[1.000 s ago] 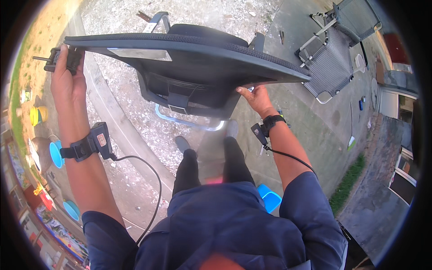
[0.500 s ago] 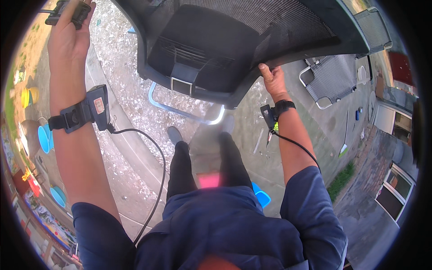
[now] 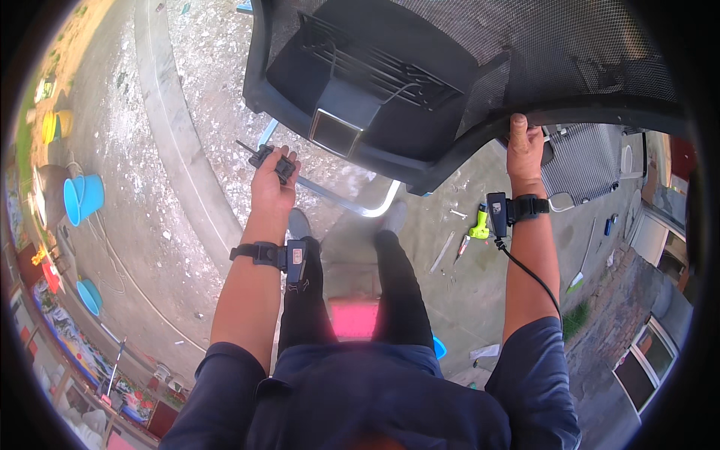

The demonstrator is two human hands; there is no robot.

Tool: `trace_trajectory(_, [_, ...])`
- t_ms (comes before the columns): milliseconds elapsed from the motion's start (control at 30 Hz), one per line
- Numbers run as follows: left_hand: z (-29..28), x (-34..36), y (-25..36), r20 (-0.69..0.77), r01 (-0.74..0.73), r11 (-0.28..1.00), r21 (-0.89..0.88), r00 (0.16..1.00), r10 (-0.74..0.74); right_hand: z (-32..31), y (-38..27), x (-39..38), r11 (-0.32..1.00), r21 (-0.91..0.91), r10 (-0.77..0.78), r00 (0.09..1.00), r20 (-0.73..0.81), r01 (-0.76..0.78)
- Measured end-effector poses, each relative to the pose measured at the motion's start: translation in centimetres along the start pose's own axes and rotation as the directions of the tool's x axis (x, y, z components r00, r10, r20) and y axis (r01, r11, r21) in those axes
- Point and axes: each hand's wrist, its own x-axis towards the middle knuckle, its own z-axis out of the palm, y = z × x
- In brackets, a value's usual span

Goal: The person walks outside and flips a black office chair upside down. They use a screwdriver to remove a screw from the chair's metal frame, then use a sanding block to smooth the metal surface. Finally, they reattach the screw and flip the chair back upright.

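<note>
A black mesh-backed chair (image 3: 375, 82) with a dark seat pan and a bare U-shaped metal leg frame (image 3: 345, 204) fills the upper part of the view. My right hand (image 3: 525, 154) is closed on the lower edge of its black mesh frame, thumb on top. Below and left of the seat, my left hand (image 3: 275, 180) grips a small black plastic part (image 3: 274, 163) with a thin rod sticking out. This part is apart from the chair, and its exact kind does not show.
A lime-green power tool (image 3: 479, 223) lies on the concrete to the right, near a few small hand tools. Another metal-framed mesh seat (image 3: 585, 161) lies farther right. Blue buckets (image 3: 84, 198) stand at the left. Something pink (image 3: 354, 318) is between my legs.
My left hand has come down and right from the upper left, bringing the black part near the seat. In the view, the chair and my right hand appear shifted right.
</note>
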Motion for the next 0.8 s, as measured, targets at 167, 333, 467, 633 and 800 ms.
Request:
trace_trajectory(167, [0.6,1.6,-4.6,0.091,0.094,0.975,-0.201,0.993,-0.077,0.9,-1.1,-0.3,0.999,-0.044,-0.023,0.999,-0.037,0.021])
trace_trajectory(333, [2.3,2.1,-6.5,0.335,0.209,0.917,-0.339,0.938,-0.090,0.2,-1.2,-0.3,0.996,-0.082,0.019,1.000,-0.015,-0.020])
trace_trajectory(467, [3.1,1.5,-6.7,0.372,0.230,0.880,-0.416,0.926,-0.067,0.6,-0.8,-0.3,1.000,-0.021,0.006,1.000,-0.022,-0.007])
trace_trajectory(633, [3.8,1.5,-5.2,0.198,0.127,0.905,-0.406,0.979,-0.049,2.5,-3.4,-0.8,0.987,-0.152,-0.066,0.995,-0.068,0.055])
trace_trajectory(800, [3.9,3.4,-1.1,0.200,0.025,0.928,-0.371,0.978,0.054,7.4,-6.7,-1.6,0.989,-0.112,-0.113,0.987,-0.118,0.100])
